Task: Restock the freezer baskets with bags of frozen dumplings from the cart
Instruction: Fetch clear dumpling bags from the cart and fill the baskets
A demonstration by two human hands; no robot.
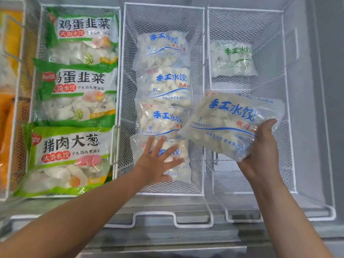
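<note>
Head view: looks down into an open chest freezer holding three white wire-mesh baskets side by side.
Left hand (pixel 158 161): lower centre of the frame, fingers straight and spread, palm down on the nearest clear bag with blue print (pixel 178 164) in the middle basket; it grips nothing.
Right hand (pixel 262 144): lower right of the frame, thumb on top and fingers curled under the right edge of a clear plastic bag of white dumplings with blue lettering (pixel 229 123), holding it tilted.
Held bag: centre right of the frame, above the right basket, its left corner over the divide between the middle and right baskets.
Middle white mesh basket (pixel 163 8): centre of the frame, holds a row of four clear blue-print dumpling bags overlapping from top to bottom, the nearest one partly hidden by the left hand.
Right white mesh basket (pixel 245 11): upper right of the frame, holds one clear bag of dumplings with green lettering (pixel 232 58) lying at its far end; what lies beneath the held bag cannot be told.
Left white mesh basket (pixel 78 6): left of the frame, holds three green-and-white printed dumpling bags (pixel 74 90) overlapping from top to bottom.
Far left edge: orange and yellow packages (pixel 7 108) in another mesh basket, blurred.
Grey freezer rim (pixel 167 231): bottom of the frame, with the white basket handles resting on it.
</note>
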